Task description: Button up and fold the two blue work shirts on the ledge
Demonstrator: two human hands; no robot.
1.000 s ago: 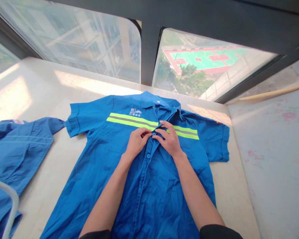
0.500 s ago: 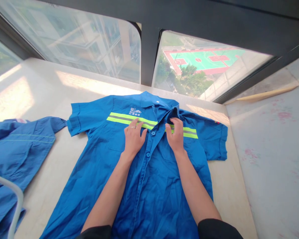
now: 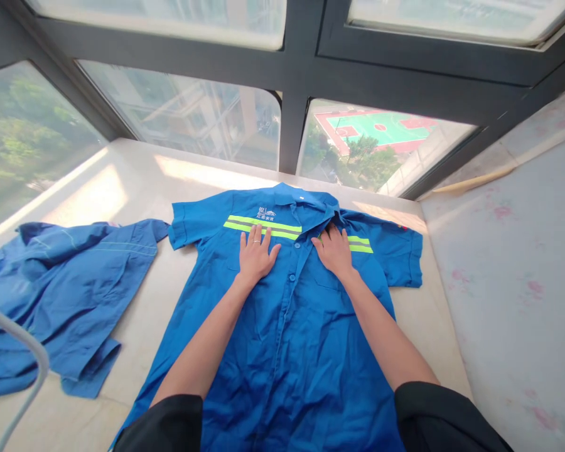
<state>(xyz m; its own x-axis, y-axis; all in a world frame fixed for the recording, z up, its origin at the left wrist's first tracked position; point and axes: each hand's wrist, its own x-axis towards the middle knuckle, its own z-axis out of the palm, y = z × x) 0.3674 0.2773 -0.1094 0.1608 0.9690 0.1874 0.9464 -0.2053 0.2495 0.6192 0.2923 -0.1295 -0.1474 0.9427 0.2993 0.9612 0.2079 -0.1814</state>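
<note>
A blue short-sleeved work shirt (image 3: 287, 351) with a yellow-green reflective chest stripe lies face up and buttoned on a pale stone window ledge (image 3: 132, 182). My left hand (image 3: 255, 251) rests flat on the shirt's chest left of the button placket, fingers spread, a ring on one finger. On the other side of the placket my right hand (image 3: 334, 250) lies flat just below the collar, fingers stretched out. Neither hand holds anything.
A second blue garment (image 3: 61, 289) lies crumpled on the ledge to the left. A white curved tube (image 3: 26, 351) crosses the lower left corner. Dark-framed windows (image 3: 292, 119) stand right behind the ledge. A flowered pale sheet (image 3: 518, 270) covers the surface at right.
Both hands left the button at the chest and spread flat on either side of the placket. The view tilted up, showing more window and more of the left garment.
</note>
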